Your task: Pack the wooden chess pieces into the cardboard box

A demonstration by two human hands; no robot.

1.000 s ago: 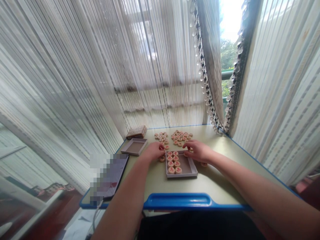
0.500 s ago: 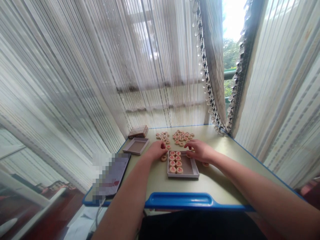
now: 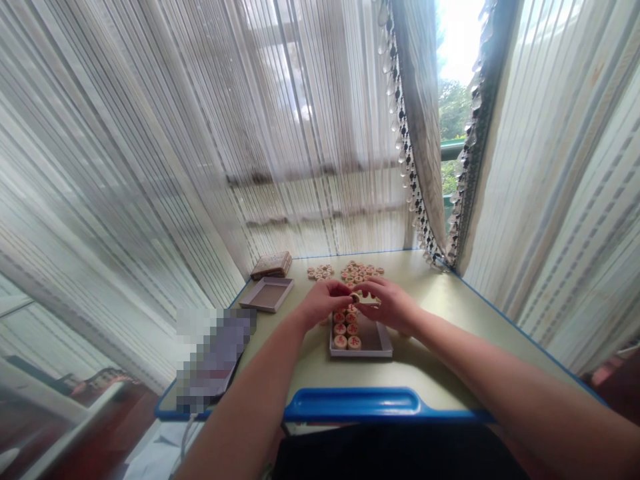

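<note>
My left hand [image 3: 325,301] is closed in a pinch on a round wooden Chinese chess piece [image 3: 355,298], held above the back of a shallow pale box [image 3: 374,352]. My right hand [image 3: 387,303] comes in from the other side, its thumb and fingers parted around that piece; whether they touch it is unclear. In the box's left half, chess pieces with red characters [image 3: 355,342] stand in two columns, face up. Both hands cover the box's far end. The right part of the box shows its bare bottom.
Loose chess pieces lie in two groups beyond the hands, a left group [image 3: 321,272] and a right group [image 3: 363,270]. A second shallow box part [image 3: 267,297] and a brown folded stack [image 3: 271,264] sit at the left back. A pixelated tablet-like object [image 3: 217,360] lies front left.
My hands have come together over the box. The left has moved right with a chess piece in its fingertips, and the right has moved left towards it. The view has shifted slightly.
</note>
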